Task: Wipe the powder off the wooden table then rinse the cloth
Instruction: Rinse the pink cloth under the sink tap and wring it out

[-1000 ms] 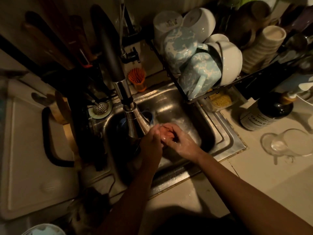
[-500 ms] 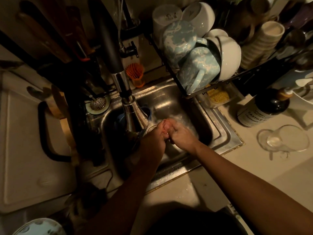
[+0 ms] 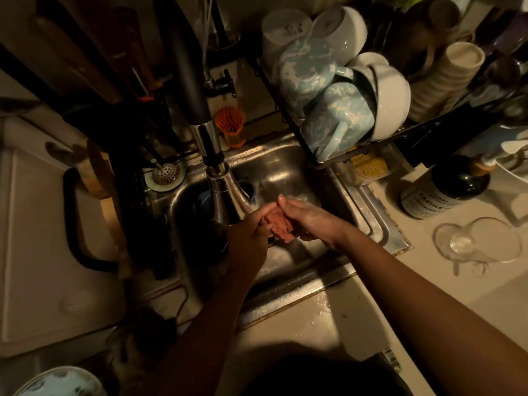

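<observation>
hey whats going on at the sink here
A person is rinsing a pinkish cloth over the steel sink. The left hand and right hand hold the bunched cloth between them just below the faucet head. Whether water is running is hard to tell in the dim light. Mugs and bowls sit in the dish rack behind the sink.

Only one label can be read. At the right of the frame, a dark bottle (image 3: 451,187) lies on the counter (image 3: 371,281), and its pale label shows the word "CASTILE". The smaller lines above and below this word are too blurred and too dark to read.
</observation>
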